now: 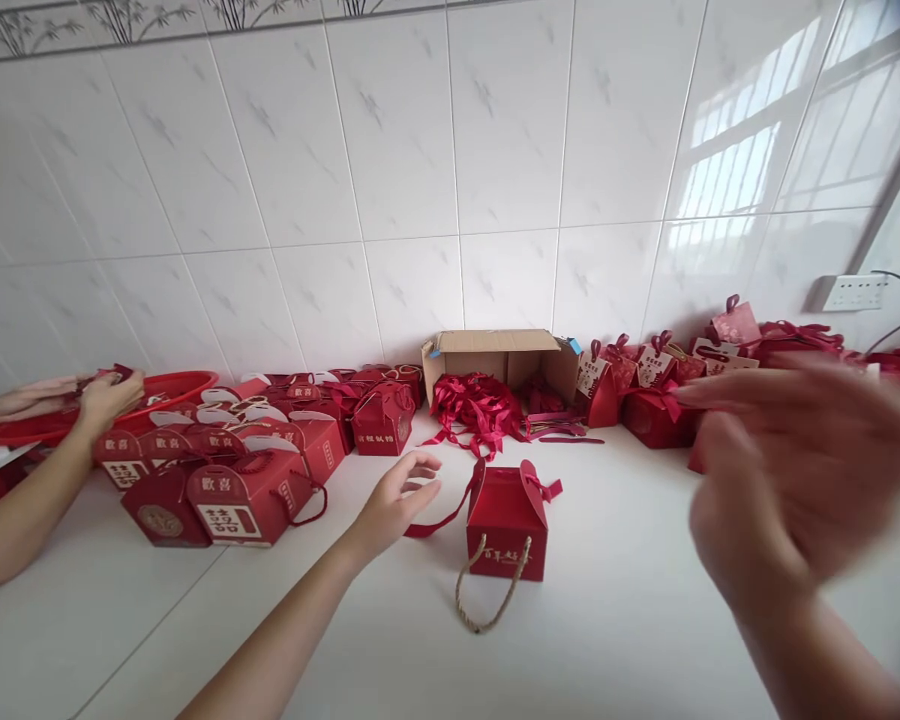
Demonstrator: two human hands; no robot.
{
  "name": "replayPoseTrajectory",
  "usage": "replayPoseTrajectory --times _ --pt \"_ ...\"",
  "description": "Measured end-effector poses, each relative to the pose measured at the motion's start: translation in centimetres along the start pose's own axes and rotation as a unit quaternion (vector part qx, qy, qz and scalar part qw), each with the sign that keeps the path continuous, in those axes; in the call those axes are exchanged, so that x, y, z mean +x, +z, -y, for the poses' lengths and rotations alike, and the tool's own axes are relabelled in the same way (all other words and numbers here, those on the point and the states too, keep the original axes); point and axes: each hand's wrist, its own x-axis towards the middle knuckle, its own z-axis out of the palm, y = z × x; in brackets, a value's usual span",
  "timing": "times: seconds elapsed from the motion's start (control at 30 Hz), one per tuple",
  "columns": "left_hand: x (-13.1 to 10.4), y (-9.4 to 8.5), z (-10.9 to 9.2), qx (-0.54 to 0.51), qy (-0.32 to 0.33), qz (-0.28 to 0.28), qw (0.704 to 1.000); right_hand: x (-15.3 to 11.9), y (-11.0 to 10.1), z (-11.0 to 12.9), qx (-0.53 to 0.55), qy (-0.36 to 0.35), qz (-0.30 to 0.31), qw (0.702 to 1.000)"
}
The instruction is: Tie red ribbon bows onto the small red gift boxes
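A small red gift box (506,520) with gold characters stands upright on the white table in front of me. Its twisted rope handle (487,625) hangs forward onto the tabletop, and a red ribbon (446,525) runs through its top, with one end trailing left. Just left of that ribbon is my left hand (397,500), its fingers loosely bent and apart, holding nothing I can see. My right hand (810,470) is raised at the right, blurred by motion, with thumb and fingers apart and nothing visible in it.
An open cardboard box (495,342) with a heap of red ribbons (476,405) sits against the tiled wall. Red gift boxes (244,495) crowd the left; more gift boxes (649,415) line the right. At far left, another person's hands (109,400) work beside a red basin (187,383).
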Motion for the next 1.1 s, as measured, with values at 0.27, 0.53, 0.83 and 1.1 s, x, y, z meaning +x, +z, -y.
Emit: replayPoseTrajectory --times 0.27,0.53,0.83,1.1 --pt "0.4 2.8 -2.4 -0.112 0.018 0.054 0.992 -6.6 2.3 -7.3 -0.120 0.247 0.358 0.892" --pt "0.8 2.7 -3.2 -0.095 0.006 0.059 0.994 -6.1 2.8 -6.5 -0.066 0.291 0.361 0.884" --pt "0.5 2.6 -3.8 -0.082 -0.013 0.064 0.994 -6.1 3.1 -6.6 -0.087 0.226 0.376 0.894" --pt "1.2 1.6 -4.5 -0.070 -0.030 0.090 0.993 -5.8 3.1 -6.9 -0.160 0.079 0.366 0.913"
